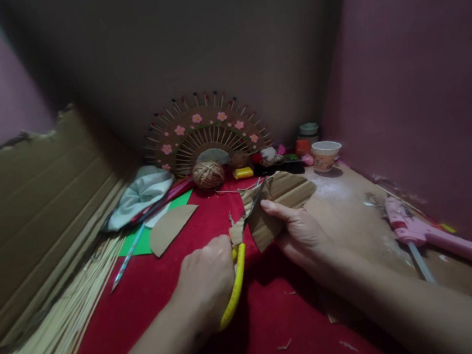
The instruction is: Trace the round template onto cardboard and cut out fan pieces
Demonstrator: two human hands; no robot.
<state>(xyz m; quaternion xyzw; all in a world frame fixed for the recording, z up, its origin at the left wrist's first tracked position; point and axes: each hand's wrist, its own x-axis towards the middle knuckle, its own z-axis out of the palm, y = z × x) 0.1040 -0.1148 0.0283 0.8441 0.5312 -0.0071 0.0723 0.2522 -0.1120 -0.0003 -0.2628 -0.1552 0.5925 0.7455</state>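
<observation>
My left hand is closed around the yellow handles of a pair of scissors. The blades reach up and away into a piece of brown corrugated cardboard, and a strip of it hangs beside the cut. My right hand grips that cardboard from the right, thumb on top; the other fingers are hidden beneath it. To the left, a half-round cardboard piece lies partly on a green sheet, near a pencil.
Thin sticks lie along the left. A decorated fan stands at the back behind a twine ball. A paper cup and a pink glue gun are on the right. Cardboard scraps lie on the red cloth.
</observation>
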